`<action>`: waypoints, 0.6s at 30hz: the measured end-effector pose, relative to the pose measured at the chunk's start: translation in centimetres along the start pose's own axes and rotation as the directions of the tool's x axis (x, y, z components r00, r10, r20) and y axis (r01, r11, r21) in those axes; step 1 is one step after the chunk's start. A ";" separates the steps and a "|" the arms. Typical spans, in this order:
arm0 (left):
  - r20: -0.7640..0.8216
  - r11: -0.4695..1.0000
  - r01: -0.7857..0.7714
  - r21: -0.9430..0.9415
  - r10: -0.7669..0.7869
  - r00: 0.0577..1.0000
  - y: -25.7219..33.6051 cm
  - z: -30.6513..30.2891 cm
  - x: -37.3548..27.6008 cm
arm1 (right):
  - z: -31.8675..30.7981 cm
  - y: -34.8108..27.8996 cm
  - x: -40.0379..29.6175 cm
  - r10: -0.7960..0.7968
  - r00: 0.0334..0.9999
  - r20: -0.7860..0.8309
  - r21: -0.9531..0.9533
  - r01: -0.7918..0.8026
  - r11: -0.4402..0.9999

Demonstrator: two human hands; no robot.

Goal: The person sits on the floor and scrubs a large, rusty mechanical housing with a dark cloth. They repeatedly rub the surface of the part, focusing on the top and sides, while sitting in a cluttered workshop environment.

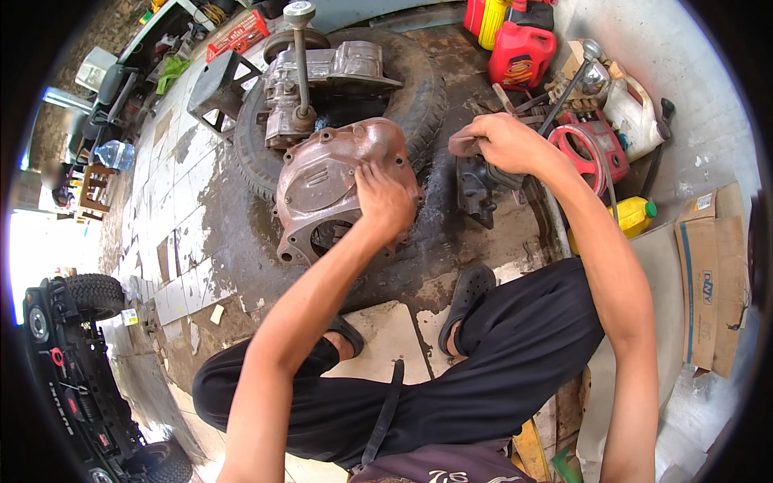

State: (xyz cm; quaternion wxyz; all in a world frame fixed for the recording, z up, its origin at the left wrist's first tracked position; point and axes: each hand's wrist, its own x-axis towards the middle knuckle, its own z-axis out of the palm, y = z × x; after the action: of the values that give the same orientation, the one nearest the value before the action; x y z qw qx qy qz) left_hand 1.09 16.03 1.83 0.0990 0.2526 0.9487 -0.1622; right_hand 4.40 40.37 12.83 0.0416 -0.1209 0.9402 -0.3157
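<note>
A reddish-brown cast metal gear housing [323, 160], with bolt holes around its flange and a round opening, leans tilted against a tyre [426, 78]. My left hand [386, 199] lies on the housing's right side, fingers extended over its face, thumb hidden. To the right, apart from the housing, my right hand [510, 142] pinches a limp brown-grey sheet [465, 140], perhaps sandpaper or cloth. Below that hand, a dark metal bracket-like part [474, 190] is on the floor. Behind the housing, a metal gearbox [281, 105] with an upright gear lever [302, 69] sits on the tyre.
Red jerrycan [520, 57], white jug [631, 111], red machine part [610, 145] and yellow container [637, 217] crowd the right. Cardboard box [712, 278] stands by the metal wall. A plastic stool [220, 90] is beyond the tyre. A large black model truck [78, 374] occupies the lower left.
</note>
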 end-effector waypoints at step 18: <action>-0.375 0.993 -0.064 -0.098 0.023 0.927 -0.2 1.9 -3.4 | 1.1 -0.5 0.5 -0.067 0.998 0.022 0.043 0.066 0.997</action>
State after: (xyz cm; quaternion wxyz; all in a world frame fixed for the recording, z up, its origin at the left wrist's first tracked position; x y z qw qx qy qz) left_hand 4.05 13.67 1.00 -0.0661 0.2941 0.9518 -0.0572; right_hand 4.14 39.23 12.27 0.0447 -0.1548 0.9283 -0.3351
